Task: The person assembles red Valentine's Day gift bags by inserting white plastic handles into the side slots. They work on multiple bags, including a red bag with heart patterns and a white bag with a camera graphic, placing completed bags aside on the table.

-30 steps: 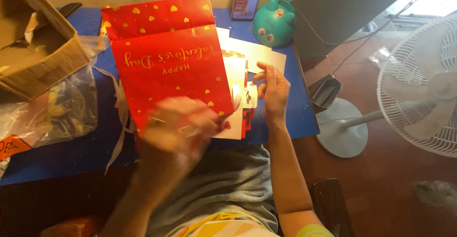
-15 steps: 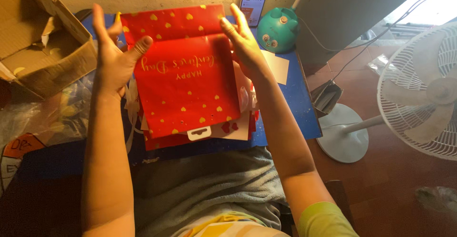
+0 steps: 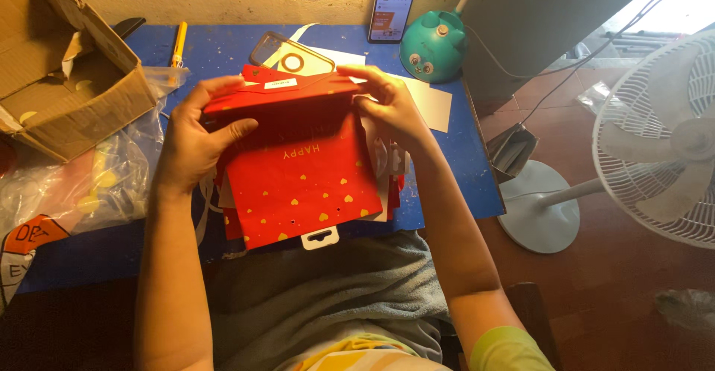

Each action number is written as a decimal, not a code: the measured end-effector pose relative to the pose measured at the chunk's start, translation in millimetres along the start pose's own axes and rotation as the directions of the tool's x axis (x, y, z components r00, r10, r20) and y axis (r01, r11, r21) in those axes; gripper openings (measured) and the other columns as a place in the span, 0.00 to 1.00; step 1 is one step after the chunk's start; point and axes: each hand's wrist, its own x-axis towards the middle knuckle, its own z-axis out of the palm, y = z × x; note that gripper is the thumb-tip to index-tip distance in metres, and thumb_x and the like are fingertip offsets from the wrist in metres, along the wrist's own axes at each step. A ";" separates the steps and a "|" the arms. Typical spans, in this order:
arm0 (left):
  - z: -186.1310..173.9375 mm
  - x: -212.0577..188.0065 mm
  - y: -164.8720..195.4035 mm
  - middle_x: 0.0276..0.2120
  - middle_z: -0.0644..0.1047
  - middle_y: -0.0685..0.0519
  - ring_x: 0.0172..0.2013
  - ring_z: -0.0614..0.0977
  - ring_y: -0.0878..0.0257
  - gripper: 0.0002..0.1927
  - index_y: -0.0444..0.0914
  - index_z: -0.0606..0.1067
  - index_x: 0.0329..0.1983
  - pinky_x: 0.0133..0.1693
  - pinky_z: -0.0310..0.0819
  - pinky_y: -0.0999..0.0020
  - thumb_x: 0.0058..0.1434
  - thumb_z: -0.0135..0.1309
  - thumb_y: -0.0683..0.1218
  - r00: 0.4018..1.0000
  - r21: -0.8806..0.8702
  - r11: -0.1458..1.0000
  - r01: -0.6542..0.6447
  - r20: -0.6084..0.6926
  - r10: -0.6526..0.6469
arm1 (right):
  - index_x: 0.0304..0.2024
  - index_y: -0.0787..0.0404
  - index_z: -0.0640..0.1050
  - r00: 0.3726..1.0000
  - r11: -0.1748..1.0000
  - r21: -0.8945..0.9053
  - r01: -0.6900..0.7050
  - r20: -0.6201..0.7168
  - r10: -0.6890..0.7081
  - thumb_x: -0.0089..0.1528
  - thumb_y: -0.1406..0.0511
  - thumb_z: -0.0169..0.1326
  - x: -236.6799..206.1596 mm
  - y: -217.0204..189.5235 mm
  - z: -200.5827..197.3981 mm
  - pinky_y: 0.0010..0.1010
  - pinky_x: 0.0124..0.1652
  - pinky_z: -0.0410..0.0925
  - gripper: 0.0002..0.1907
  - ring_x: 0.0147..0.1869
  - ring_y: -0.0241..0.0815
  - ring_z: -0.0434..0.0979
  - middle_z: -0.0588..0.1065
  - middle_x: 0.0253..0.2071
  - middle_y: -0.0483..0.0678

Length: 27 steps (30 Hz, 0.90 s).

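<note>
Nearest the camera, a grey cloth (image 3: pixel 328 296) covers the person's lap, just below the near edge of the blue table (image 3: pixel 462 185). Over that edge lies a red paper bag (image 3: pixel 305 177) printed with gold hearts, resting flat on a stack of similar red sheets, with a white hang tab (image 3: pixel 320 237) protruding at its near end. The left hand (image 3: pixel 195 136) grips the bag's left side near the far fold, thumb on top and fingers curled around the edge. The right hand (image 3: pixel 387 106) pinches the far right corner of the bag, fingers narrow and closed on the paper. To the left sit a clear plastic bag (image 3: pixel 82 185) and an open cardboard box (image 3: pixel 63 80). Beyond the bag lie a clear phone case (image 3: pixel 292 56), white paper sheets (image 3: pixel 432 103) and a yellow pencil (image 3: pixel 179 43). At the far edge stand a teal round lamp base (image 3: pixel 433 47) and a phone (image 3: pixel 395 2) propped against the wall. A white floor fan (image 3: pixel 655 140) stands to the right on the floor.
</note>
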 end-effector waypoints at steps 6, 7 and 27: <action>7.4 -12.6 -5.5 0.72 0.64 0.37 0.64 0.73 0.48 0.34 0.40 0.77 0.60 0.66 0.67 0.55 0.61 0.56 0.68 0.988 0.370 0.929 0.000 -0.145 0.058 | 0.59 0.66 0.79 0.979 0.915 -0.380 0.136 -0.092 -0.184 0.66 0.76 0.42 -17.8 -2.3 6.3 0.34 0.68 0.66 0.22 0.70 0.44 0.73 0.73 0.67 0.55; 10.8 -14.2 -6.8 0.73 0.60 0.36 0.62 0.73 0.47 0.37 0.40 0.77 0.59 0.65 0.67 0.56 0.59 0.54 0.71 0.980 0.365 0.928 0.068 -0.197 0.006 | 0.60 0.64 0.78 0.973 0.895 -0.443 0.055 -0.176 -0.147 0.67 0.73 0.46 -19.8 -4.5 10.5 0.34 0.64 0.68 0.20 0.68 0.43 0.75 0.74 0.64 0.54; 93.9 -42.5 9.1 0.76 0.51 0.37 0.75 0.50 0.39 0.48 0.41 0.50 0.79 0.67 0.39 0.32 0.65 0.51 0.68 0.997 0.769 0.636 0.058 -0.075 -0.001 | 0.76 0.63 0.56 0.976 0.990 -0.114 0.079 -0.192 -0.100 0.68 0.73 0.56 -50.1 -34.5 74.6 0.41 0.75 0.58 0.37 0.83 0.46 0.54 0.56 0.79 0.56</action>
